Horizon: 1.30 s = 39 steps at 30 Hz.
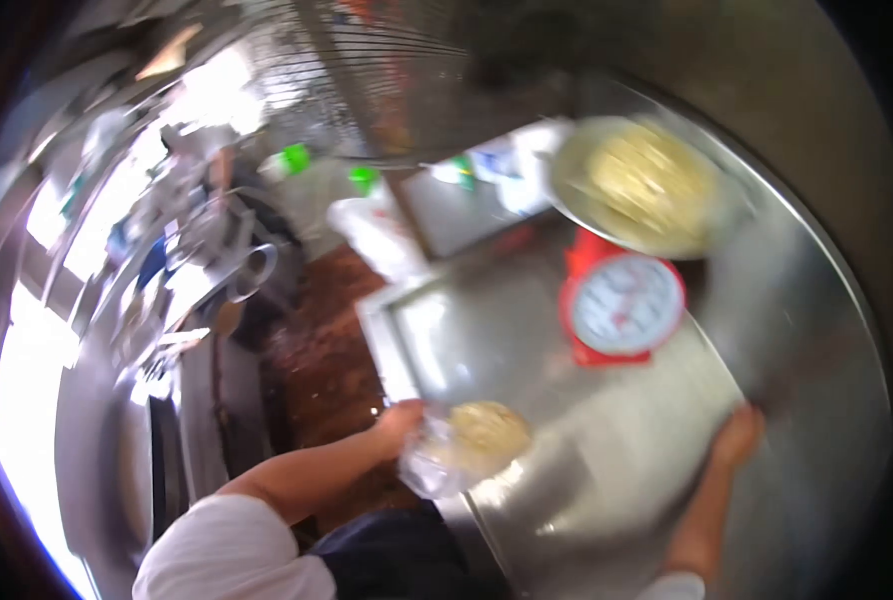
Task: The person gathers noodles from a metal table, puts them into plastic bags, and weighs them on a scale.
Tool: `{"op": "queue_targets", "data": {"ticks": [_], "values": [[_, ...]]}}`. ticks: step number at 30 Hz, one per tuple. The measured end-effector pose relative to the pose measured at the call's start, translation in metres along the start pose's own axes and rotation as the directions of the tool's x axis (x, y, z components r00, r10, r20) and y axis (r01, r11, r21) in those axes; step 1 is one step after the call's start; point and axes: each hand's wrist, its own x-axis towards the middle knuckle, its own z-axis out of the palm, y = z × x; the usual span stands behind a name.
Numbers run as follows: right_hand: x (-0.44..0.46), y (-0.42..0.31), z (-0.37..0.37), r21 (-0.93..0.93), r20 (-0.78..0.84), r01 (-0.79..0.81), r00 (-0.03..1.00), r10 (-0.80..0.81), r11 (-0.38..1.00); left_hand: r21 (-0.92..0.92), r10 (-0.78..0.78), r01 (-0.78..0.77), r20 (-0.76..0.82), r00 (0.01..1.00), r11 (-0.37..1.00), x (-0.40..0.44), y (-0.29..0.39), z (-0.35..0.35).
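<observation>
My left hand (pixel 401 422) is closed on the gathered end of a clear plastic bag (pixel 432 468). Pale yellow food (pixel 489 432) fills the bag, which hangs over the near edge of the metal counter. Farther right, my right hand (pixel 740 432) is at the counter's surface, its fingers smeared by motion. A red scale (pixel 622 305) with a round white dial stands beyond both hands. On its top sits a wide metal pan (pixel 579 190) with more of the yellow food (pixel 652 178) in it.
A raised rim edges the metal counter (pixel 467 340). Behind it are a white plastic bag (pixel 379 235), small packets (pixel 497 175) and green-capped containers (pixel 365 180). Reddish-brown floor (pixel 327 340) shows at the left. Blurred cookware and a wire rack (pixel 312 65) lie farther back.
</observation>
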Motion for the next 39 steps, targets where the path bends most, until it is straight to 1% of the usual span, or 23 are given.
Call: {"op": "queue_targets", "data": {"ticks": [2,3,4,5,6,8,11,13,16,17,18,20,21,22,23,24,26,29,30,32,35,37,39], "values": [[-0.006,-0.023,-0.004,0.015,0.08,-0.011,0.997,0.009,1.0,-0.136,-0.077,0.084,0.05,0.996,0.987,-0.005,0.01,0.002],[-0.01,-0.034,0.008,0.029,-0.035,-0.085,0.996,0.086,0.996,0.054,-0.077,0.082,-0.088,0.993,0.995,-0.008,0.016,0.01],[-0.009,-0.058,-0.013,-0.058,0.09,0.005,0.996,0.0,0.998,-0.054,-0.057,0.052,-0.094,0.994,0.997,-0.027,0.031,0.037],[-0.012,-0.074,-0.024,0.028,0.056,0.115,0.992,-0.116,0.993,-0.1,-0.052,0.049,-0.029,0.998,0.994,-0.029,0.033,0.038],[-0.014,-0.082,-0.031,0.062,0.11,0.145,0.982,-0.151,0.988,-0.032,-0.049,0.046,-0.078,0.996,0.998,-0.013,0.024,0.023],[-0.016,-0.083,-0.042,0.071,0.189,0.174,0.964,-0.185,0.982,-0.069,-0.031,0.025,-0.078,0.996,0.997,-0.012,0.022,0.023],[-0.017,-0.064,-0.059,0.121,0.189,-0.022,0.982,-0.001,0.992,0.008,0.052,-0.052,-0.132,0.99,0.999,-0.018,0.024,0.026],[-0.021,-0.036,-0.067,0.15,0.11,-0.087,0.991,0.071,0.985,0.068,0.12,-0.111,-0.144,0.982,0.992,-0.031,0.03,0.043],[-0.013,-0.008,-0.088,0.268,-0.019,-0.17,0.983,0.181,0.948,-0.002,0.021,-0.022,-0.152,0.988,1.0,-0.026,0.03,0.04],[-0.01,-0.003,-0.093,0.32,-0.061,-0.193,0.973,0.223,0.927,-0.057,-0.01,0.003,-0.128,0.992,0.998,-0.006,0.019,0.017],[-0.006,0.001,-0.091,0.463,-0.045,-0.263,0.947,0.319,0.846,-0.049,-0.042,0.034,-0.161,0.986,0.998,-0.008,0.019,0.012],[0.018,0.019,-0.088,0.705,-0.003,-0.35,0.868,0.497,0.617,-0.023,-0.098,0.095,-0.197,0.976,0.995,-0.001,0.02,0.014],[0.029,0.018,-0.088,0.789,0.255,-0.535,0.733,0.631,0.303,-0.122,-0.075,0.061,-0.108,0.991,0.991,0.014,0.012,0.001],[0.037,0.022,-0.088,0.752,0.456,-0.649,0.643,0.615,0.12,-0.16,-0.001,0.001,0.003,1.0,0.987,0.02,0.005,-0.012],[0.041,0.019,-0.081,0.757,0.484,-0.653,0.585,0.651,0.024,-0.112,0.022,-0.026,-0.04,0.999,0.993,0.016,0.008,-0.001],[0.044,0.009,-0.084,0.747,0.433,-0.655,0.614,0.66,0.119,-0.066,0.047,-0.053,-0.09,0.995,0.996,0.007,0.012,0.006],[0.05,0.011,-0.078,0.751,0.504,-0.659,0.611,0.61,0.039,0.042,0.096,-0.093,-0.074,0.993,0.995,0.011,0.013,-0.001],[0.042,0.038,-0.058,0.665,0.382,-0.715,0.576,0.723,0.218,0.121,0.11,-0.094,-0.137,0.984,0.988,-0.005,0.017,0.01],[0.039,0.041,-0.063,0.674,0.355,-0.691,0.614,0.705,0.262,0.131,0.109,-0.087,-0.167,0.98,0.987,-0.008,0.02,0.018],[0.023,0.045,-0.077,0.69,0.298,-0.631,0.694,0.655,0.354,0.157,0.136,-0.112,-0.148,0.98,0.981,-0.004,0.019,0.016],[0.007,0.061,-0.101,0.44,0.249,-0.487,0.873,0.419,0.755,0.175,0.147,-0.124,-0.12,0.982,0.977,-0.011,0.021,0.02],[0.01,0.075,-0.128,0.371,0.134,-0.337,0.941,0.309,0.865,0.095,0.095,-0.085,-0.1,0.99,0.992,-0.01,0.02,0.022],[0.033,0.069,-0.176,0.453,-0.099,-0.216,0.952,0.289,0.865,-0.068,-0.008,0.003,-0.074,0.997,0.998,-0.002,0.017,0.014]]}}
